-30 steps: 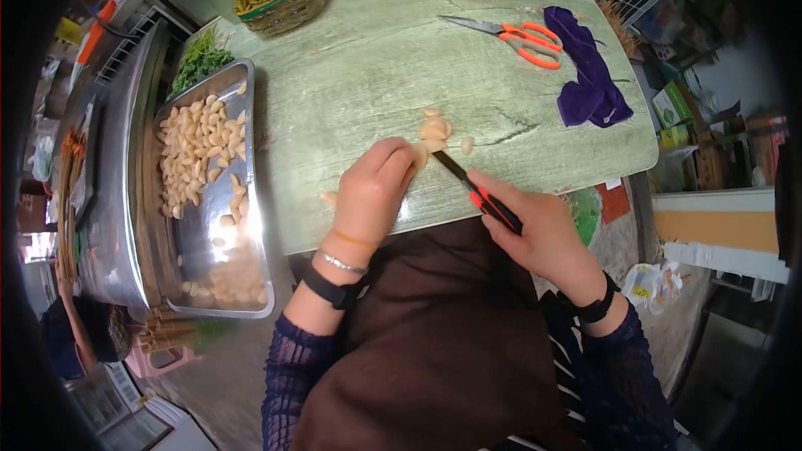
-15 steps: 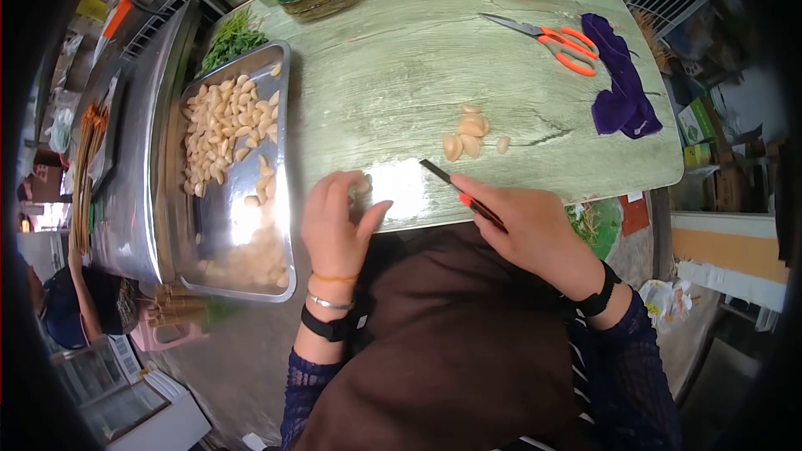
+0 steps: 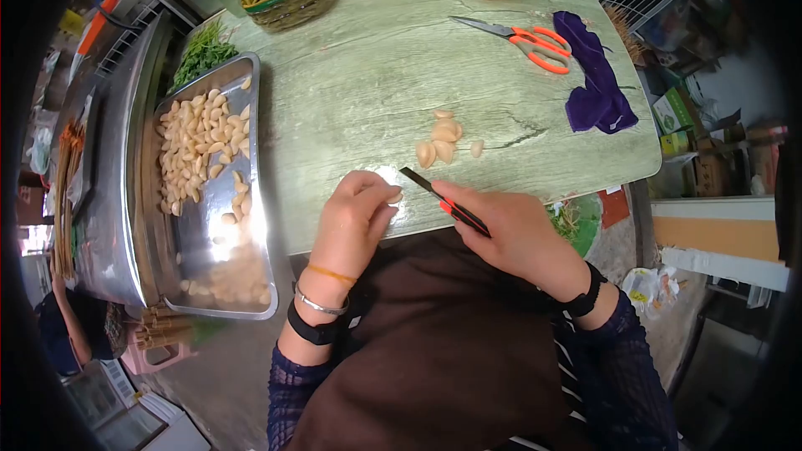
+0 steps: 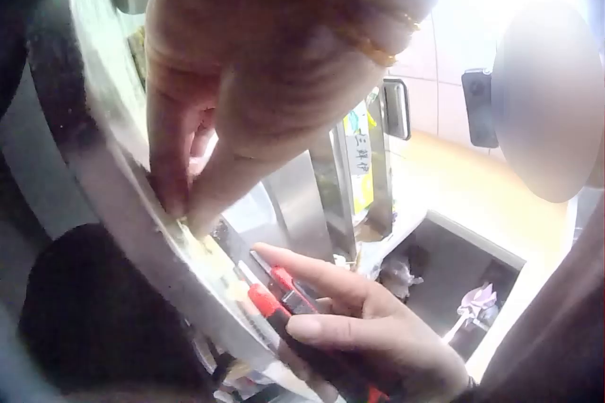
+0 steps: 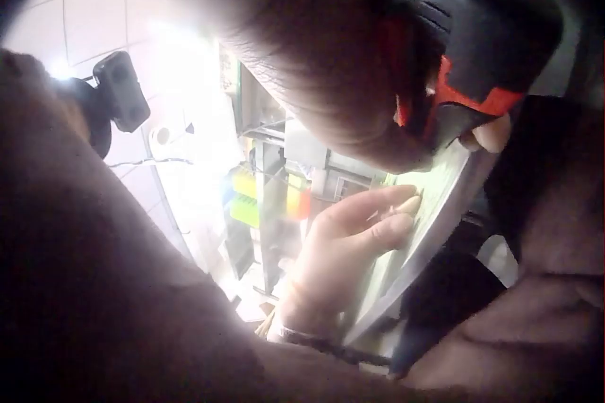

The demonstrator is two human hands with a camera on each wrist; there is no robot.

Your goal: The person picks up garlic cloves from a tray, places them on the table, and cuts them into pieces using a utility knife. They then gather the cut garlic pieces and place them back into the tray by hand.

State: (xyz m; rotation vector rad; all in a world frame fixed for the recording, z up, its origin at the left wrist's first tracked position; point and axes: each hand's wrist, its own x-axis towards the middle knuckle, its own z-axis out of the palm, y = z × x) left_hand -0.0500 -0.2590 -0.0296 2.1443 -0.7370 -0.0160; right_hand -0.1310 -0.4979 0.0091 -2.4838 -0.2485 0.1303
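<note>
Nearer the knife (image 3: 449, 205), left hand (image 3: 351, 219)

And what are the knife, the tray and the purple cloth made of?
Knife: dark, thin blade, probably metal; the black and red handle's moulded look suggests plastic.
Tray: polished metal, perhaps stainless steel, going by its silvery colour and bright glare.
Cloth: soft, matte fabric, judging by its limp, creased shape; I can't tell which fibre.

Cloves (image 3: 230, 282) low in the tray (image 3: 257, 142) are blurred
</note>
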